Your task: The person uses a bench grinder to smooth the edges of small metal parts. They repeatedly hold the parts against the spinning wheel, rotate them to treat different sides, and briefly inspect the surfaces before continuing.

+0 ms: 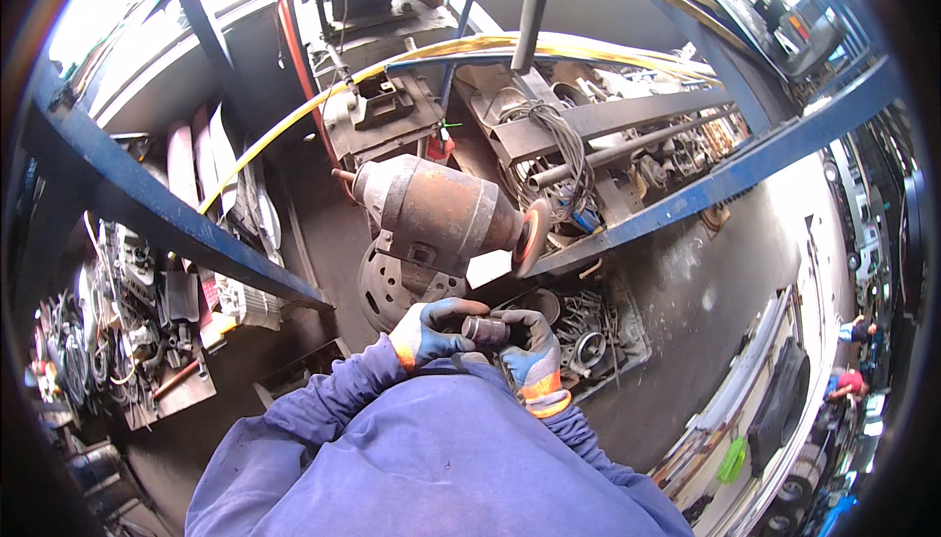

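Close to my body, both gloved hands hold a short, dark metal cylinder point(485, 331) between them. My left hand point(434, 331) has its fingers closed round the cylinder's left end. From the other side, my right hand point(532, 343) grips the right end, thumb and fingers bent about it. Both gloves are grey and blue with orange cuffs. Just beyond the hands stands a rusty bench grinder point(431, 206) on a round base with holes. At its right end a grinding wheel point(532, 236) shows an orange-brown face. The cylinder is apart from the wheel.
A tray of metal parts point(627, 346) lies to the right of my hands. Blue steel beams point(725, 176) cross on both sides. Yellow hose point(461, 47) arches overhead beyond the grinder. Racks of scrap parts point(137, 312) stand at left. Far right, other people point(845, 383) appear small.
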Motion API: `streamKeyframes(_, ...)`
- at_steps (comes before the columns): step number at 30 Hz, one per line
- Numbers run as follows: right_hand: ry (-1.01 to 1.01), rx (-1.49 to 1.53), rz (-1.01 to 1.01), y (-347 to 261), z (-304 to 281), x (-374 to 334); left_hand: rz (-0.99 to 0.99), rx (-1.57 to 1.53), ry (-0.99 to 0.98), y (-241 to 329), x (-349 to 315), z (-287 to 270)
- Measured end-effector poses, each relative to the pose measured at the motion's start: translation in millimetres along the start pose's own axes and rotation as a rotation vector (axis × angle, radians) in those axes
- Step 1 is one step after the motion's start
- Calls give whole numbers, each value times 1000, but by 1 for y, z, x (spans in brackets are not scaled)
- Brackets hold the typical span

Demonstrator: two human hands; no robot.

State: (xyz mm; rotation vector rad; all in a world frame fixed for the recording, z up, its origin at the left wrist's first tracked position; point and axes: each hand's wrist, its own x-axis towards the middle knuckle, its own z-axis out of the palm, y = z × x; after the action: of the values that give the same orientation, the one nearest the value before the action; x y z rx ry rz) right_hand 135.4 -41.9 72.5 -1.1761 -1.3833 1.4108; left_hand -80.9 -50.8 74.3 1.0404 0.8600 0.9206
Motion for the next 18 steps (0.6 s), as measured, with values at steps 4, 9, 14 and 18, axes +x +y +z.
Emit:
streamKeyframes(4, -99, 31, 69, 0, -13, 16, -9, -42, 67, 1, 6, 12)
streamKeyframes(9, -238, -127, 75, 11, -43, 25, -33, -59, 158, -13, 17, 37)
streamKeyframes(14, -315, -221, 21, 21, -71, 38, -53, -216, 277, -34, 34, 63)
streamKeyframes(18, -340, -155, 76, 33, -78, 44, -222, -190, 324, -40, 41, 68)
